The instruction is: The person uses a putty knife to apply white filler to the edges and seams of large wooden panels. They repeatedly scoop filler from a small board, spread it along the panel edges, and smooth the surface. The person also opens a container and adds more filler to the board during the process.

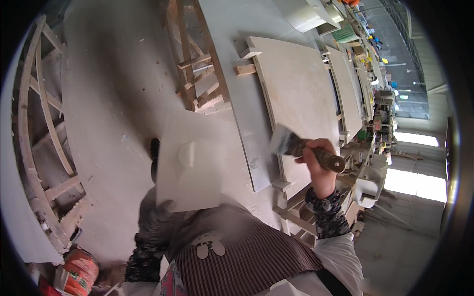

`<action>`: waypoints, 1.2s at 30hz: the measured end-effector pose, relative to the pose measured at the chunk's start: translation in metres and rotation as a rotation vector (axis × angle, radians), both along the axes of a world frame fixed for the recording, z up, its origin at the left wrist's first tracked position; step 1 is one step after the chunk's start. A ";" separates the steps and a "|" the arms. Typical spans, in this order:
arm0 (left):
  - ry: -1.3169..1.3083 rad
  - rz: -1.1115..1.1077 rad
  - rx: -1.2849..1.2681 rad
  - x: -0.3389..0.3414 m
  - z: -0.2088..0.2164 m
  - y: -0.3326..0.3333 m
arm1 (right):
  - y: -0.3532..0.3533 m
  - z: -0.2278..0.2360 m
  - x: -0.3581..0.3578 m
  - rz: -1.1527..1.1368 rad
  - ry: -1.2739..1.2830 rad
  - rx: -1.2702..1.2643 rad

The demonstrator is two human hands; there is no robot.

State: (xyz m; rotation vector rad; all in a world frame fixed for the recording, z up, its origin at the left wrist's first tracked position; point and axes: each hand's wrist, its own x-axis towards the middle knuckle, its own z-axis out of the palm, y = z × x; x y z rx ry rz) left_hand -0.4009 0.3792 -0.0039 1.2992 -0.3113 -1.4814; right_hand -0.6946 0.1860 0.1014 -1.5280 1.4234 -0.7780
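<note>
Dusty floor (108, 128) — hands (322, 172) on pale panel (192, 180), flat-headed tool (295, 145)

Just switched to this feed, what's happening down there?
A person in a striped apron grips a flat, wide-ended tool by its handle in the right hand, over the near edge of a large pale board. Whether it touches the board is unclear. The board rests above a grey tabletop, with further boards beyond. A blurred pale square panel is in front of the body; the left hand seems to be at its lower left corner, its grip unclear.
</note>
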 end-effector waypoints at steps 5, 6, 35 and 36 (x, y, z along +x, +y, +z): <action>-0.179 0.027 0.005 0.032 -0.039 0.039 | -0.038 0.001 0.002 0.160 0.325 -0.046; -0.098 0.067 0.008 0.030 -0.043 0.047 | -0.043 -0.001 0.006 0.215 0.391 -0.061; 0.228 0.363 0.009 -0.007 -0.073 0.081 | -0.005 0.032 0.011 0.247 0.476 -0.050; 0.226 0.380 -0.023 -0.009 -0.076 0.080 | 0.003 0.028 0.004 0.301 0.469 -0.038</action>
